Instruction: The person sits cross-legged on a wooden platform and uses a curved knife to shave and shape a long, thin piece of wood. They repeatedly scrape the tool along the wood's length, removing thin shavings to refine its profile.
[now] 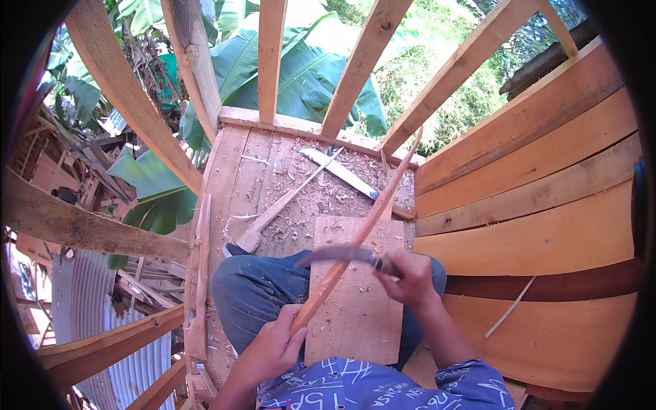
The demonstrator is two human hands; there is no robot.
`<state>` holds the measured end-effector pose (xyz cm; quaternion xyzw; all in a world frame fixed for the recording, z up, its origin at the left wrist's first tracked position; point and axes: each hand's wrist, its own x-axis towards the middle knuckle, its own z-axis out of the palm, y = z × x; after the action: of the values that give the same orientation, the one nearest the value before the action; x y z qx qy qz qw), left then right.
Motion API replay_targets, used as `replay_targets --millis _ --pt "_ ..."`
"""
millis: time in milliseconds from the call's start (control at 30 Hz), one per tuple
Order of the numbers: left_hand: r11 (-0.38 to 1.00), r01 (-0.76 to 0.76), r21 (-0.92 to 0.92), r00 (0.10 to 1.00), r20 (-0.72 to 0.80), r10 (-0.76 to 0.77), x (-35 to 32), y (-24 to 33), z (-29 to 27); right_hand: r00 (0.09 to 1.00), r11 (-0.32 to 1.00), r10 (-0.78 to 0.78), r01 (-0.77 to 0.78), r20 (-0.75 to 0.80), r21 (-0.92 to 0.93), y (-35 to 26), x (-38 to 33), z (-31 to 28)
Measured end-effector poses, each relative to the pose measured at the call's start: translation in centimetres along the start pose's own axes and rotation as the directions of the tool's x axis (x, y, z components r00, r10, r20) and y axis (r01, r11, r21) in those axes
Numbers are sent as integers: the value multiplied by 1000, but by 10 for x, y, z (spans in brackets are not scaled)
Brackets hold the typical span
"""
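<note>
My left hand [275, 343] is closed around the near end of a long, tapering wooden stick [376, 217]. The stick slants up and away to the right, its thin tip near the far railing. A curved-blade knife [336, 253] lies across the stick a little beyond my left hand, its edge blurred. Its dark handle is gripped in my right hand [411, 279], to the right of the stick. Under both, a flat wooden board [362, 314] rests across my lap between my knees. Freshly pared, reddish patches show along the stick.
Curled shavings cover the plank floor [273, 147]. A long-bladed saw or machete [348, 176] lies there, crossed by a second whittled stick [283, 201]. Slatted railings [270, 61] stand ahead and left; a plank wall [519, 212] rises at right. Corrugated sheets [85, 307] lie below left.
</note>
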<state>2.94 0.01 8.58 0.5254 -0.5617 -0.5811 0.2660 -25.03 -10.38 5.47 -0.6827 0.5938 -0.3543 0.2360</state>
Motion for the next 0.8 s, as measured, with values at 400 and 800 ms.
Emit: replay_targets --millis 400,800 --pt "1000 -14 6 1000 11 14 10 -12 4 993 994 -102 104 62 -24 1 7 5" --pt "975 220 -17 974 63 -218 12 9 0 1000 982 -3 3 3 -191 33 0 3"
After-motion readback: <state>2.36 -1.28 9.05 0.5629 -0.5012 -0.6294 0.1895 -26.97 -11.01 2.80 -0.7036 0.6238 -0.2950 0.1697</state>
